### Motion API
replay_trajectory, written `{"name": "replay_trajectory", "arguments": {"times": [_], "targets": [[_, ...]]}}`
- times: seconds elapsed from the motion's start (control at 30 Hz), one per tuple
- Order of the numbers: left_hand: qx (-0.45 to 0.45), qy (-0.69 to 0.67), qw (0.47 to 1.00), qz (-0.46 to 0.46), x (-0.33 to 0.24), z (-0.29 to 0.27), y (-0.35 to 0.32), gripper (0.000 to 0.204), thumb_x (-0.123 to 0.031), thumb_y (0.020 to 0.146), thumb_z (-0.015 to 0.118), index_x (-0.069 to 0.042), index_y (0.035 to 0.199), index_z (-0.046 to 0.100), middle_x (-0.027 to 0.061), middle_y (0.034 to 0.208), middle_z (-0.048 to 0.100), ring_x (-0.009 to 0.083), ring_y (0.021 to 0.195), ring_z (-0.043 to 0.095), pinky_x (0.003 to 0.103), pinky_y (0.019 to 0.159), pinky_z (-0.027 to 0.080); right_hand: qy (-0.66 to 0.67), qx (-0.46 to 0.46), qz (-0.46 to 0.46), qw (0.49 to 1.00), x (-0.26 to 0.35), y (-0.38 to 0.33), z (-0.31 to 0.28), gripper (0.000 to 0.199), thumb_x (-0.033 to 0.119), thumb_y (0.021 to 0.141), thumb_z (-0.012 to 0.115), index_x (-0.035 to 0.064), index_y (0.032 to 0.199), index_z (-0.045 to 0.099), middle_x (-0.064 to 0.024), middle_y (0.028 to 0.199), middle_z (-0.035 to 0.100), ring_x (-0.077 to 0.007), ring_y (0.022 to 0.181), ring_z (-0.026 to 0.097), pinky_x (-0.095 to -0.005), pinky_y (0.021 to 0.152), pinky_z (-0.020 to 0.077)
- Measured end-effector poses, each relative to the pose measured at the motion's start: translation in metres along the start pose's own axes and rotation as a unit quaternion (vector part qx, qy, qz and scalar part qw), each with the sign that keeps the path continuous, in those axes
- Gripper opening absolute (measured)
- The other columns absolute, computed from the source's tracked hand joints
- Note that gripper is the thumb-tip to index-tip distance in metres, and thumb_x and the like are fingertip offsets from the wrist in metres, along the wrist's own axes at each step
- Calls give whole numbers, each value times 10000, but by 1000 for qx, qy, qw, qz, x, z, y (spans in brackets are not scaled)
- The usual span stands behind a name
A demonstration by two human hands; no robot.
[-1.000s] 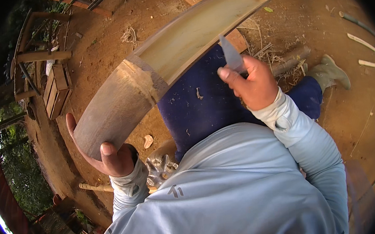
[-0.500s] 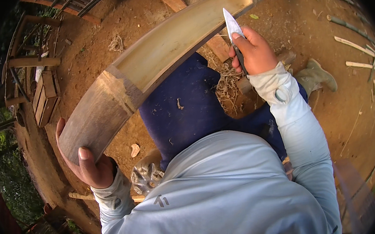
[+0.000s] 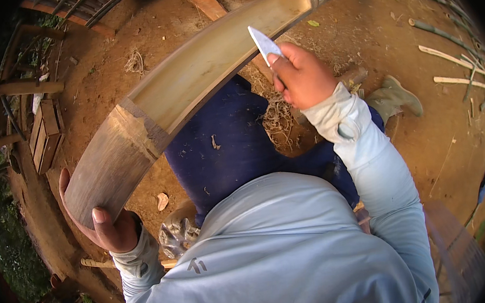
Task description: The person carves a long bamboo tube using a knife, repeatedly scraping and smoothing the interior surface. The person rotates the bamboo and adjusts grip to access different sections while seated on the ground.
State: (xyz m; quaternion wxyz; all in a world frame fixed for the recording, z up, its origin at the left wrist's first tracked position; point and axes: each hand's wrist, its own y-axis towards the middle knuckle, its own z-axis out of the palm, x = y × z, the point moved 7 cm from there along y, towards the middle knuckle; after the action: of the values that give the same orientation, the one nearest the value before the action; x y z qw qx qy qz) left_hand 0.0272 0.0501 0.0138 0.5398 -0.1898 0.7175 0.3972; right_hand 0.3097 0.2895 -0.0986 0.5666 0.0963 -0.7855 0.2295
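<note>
A long, thick bamboo pole (image 3: 109, 146) lies slantwise across my lap, from the lower left to the far upper right. Beyond its nearest joint the upper side is cut open, showing a pale hollow trough. My left hand (image 3: 111, 229) grips the near, uncut end, its thumb on top and fingers wrapped around the far side. In my right hand (image 3: 305, 74) is a knife (image 3: 264, 44), its pointed blade tilted up and left. The blade overlaps the trough's near edge in view; whether it touches I cannot tell. My fingers hide the handle.
Shavings (image 3: 280, 116) lie on the dirt floor beside my dark blue trousers (image 3: 224, 144). A wooden plank (image 3: 205, 3) rests beyond the bamboo. Poles and pale sticks (image 3: 453, 55) are on the right. A wooden crate (image 3: 45, 137) stands at left, a clear plastic bag (image 3: 175, 238) near my left forearm.
My right hand has brought the knife left and slightly down, nearer to the bamboo's opening. The whole view has shifted a little; my left hand keeps its hold.
</note>
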Motion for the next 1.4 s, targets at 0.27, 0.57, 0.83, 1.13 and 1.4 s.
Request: {"name": "replay_trajectory", "arguments": {"times": [0.27,0.57,0.83,1.13,1.4], "targets": [[4,-3,1000,8,0,-1,-6,1062,-498,708,800,50,1472,307,208,1264,490,373,1182,554,468,1003,471,0,-36,69,997,-22,21,-33,262,285,1028,483,75,1173,547,3,676,513,-80,462,436,-258,399,373],[-4,-3,1000,9,3,-5,-5,1100,-515,694,819,43,1481,290,204,1275,483,374,1206,541,465,1014,469,-34,15,7,999,-1,-2,3,208,234,1040,479,58,1111,564,16,629,503,-74,466,449,-251,429,374],[-9,0,1000,3,4,-4,-5,1092,-528,685,815,39,1473,315,220,1263,497,372,1175,562,461,1001,472,1,-8,-31,999,1,-13,25,193,229,1043,468,57,994,540,6,646,508,-73,483,451,-243,442,374],[25,8,999,27,5,-4,-6,999,-467,772,734,85,1477,290,232,1294,505,367,1207,552,449,1032,445,23,12,-8,1000,14,-37,47,214,243,1047,461,69,930,505,-3,659,506,-81,471,445,-251,417,369],[30,8,999,23,4,-6,-6,998,-443,763,744,97,1472,295,251,1310,505,373,1215,553,453,1035,447,30,23,-33,999,24,-43,57,198,207,1045,472,50,925,484,-18,625,522,-94,478,475,-270,425,377]]}}
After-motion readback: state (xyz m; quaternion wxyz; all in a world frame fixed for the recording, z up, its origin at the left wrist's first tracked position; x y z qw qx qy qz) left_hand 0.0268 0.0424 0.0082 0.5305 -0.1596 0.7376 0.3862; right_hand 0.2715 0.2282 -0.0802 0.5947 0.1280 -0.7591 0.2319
